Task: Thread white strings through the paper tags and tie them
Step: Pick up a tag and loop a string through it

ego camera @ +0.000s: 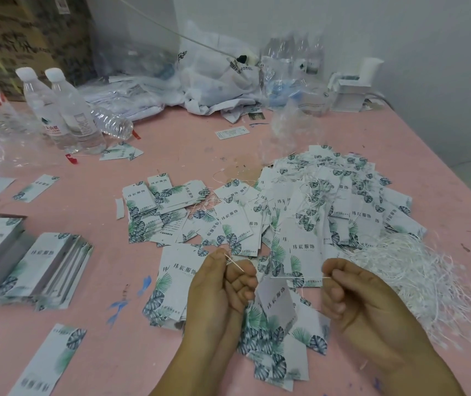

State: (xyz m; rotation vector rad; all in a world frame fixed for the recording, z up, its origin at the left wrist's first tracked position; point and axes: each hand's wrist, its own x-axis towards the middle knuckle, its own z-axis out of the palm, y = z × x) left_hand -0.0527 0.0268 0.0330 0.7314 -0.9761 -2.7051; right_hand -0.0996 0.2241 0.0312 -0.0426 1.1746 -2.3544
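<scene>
Fingers of the left hand (223,284) pinch one end of a white string (300,277); the right hand (354,298) curls on the other end, pulling it taut. From it hangs a white tag (277,305) with leaf print, above the pink table (171,144). Water bottles (65,110) look filled, though blurred. Loose strings (417,275) lie right.

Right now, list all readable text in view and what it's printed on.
"纬辰服饰": large print on the paper tags, repeated across the pile.
"HOTEL": on the white plastic bag at the back of the pink table.
Water bottle labels: too blurred to read.
Cardboard box lettering: blurred, unreadable.
Small card lying alone: print too small.
Small print on tags: unreadable.
</scene>
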